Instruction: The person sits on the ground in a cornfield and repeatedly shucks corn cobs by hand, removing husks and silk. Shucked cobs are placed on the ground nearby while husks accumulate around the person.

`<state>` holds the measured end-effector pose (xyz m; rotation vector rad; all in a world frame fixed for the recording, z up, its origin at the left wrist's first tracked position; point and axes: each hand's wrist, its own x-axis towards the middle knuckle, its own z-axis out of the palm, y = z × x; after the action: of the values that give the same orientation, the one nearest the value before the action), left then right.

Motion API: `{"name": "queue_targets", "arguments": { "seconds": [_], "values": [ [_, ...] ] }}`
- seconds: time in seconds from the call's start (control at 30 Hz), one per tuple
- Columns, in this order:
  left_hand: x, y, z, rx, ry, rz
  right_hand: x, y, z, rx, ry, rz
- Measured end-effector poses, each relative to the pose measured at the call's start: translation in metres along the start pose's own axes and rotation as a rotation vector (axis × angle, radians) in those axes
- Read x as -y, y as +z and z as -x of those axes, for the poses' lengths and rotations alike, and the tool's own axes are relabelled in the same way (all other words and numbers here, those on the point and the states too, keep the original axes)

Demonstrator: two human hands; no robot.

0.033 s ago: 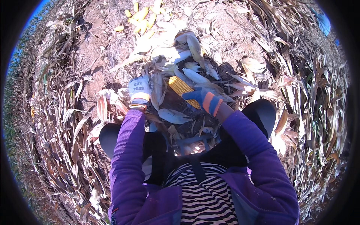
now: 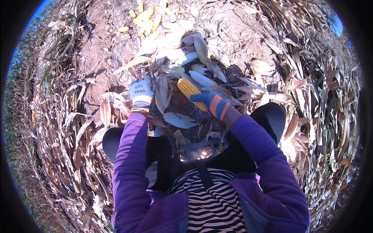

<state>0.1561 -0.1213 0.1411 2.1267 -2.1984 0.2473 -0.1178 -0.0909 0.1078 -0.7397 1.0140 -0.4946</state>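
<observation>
My right hand [image 2: 206, 98], in a blue glove with an orange-striped cuff, is closed around the lower part of a husked ear of corn [image 2: 189, 88]. The yellow ear tilts up and to the left, its kernels bare. Left of it, my left hand [image 2: 141, 92] wears a pale glove and shows only its back; its fingers are hidden, so I cannot see whether it holds anything. Close to that hand hangs a long dry husk [image 2: 162, 95]. Another pale husk [image 2: 179, 120] lies below, between my knees.
Pale husks and unshucked ears [image 2: 202, 79] are heaped just beyond my hands. Several bare yellow ears [image 2: 147, 19] lie on the soil at the far left. Dry stalks run along the left side [image 2: 58, 128] and right side [image 2: 318, 101]. A frame-like object [image 2: 199, 147] sits between my legs.
My left hand has shifted slightly left, away from the long husk. The ear of corn in my right hand has moved a little to the right.
</observation>
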Motion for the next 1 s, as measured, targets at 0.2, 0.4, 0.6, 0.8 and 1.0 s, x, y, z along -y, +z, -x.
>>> {"name": "queue_targets", "arguments": {
  "seconds": [0.2, 0.4, 0.6, 0.8, 1.0],
  "values": [
    [0.086, -0.018, -0.006, 0.037, -0.068, -0.183, -0.035, -0.017, -0.030, -0.166, 0.106, -0.083],
    [0.167, -0.037, 0.018, 0.530, -0.233, -0.299, -0.064, -0.020, -0.048, -0.156, 0.247, -0.096],
    [0.214, -0.005, 0.032, 0.395, -0.291, 0.165, -0.084, 0.004, -0.053, -0.091, 0.342, 0.034],
    [0.136, -0.029, 0.000, 0.137, -0.085, 0.457, -0.071, -0.010, -0.083, -0.115, 0.388, -0.038],
    [0.129, -0.039, -0.001, 0.145, -0.091, 0.568, 0.098, 0.048, -0.138, -0.024, -0.317, -0.349]
  ]
}}
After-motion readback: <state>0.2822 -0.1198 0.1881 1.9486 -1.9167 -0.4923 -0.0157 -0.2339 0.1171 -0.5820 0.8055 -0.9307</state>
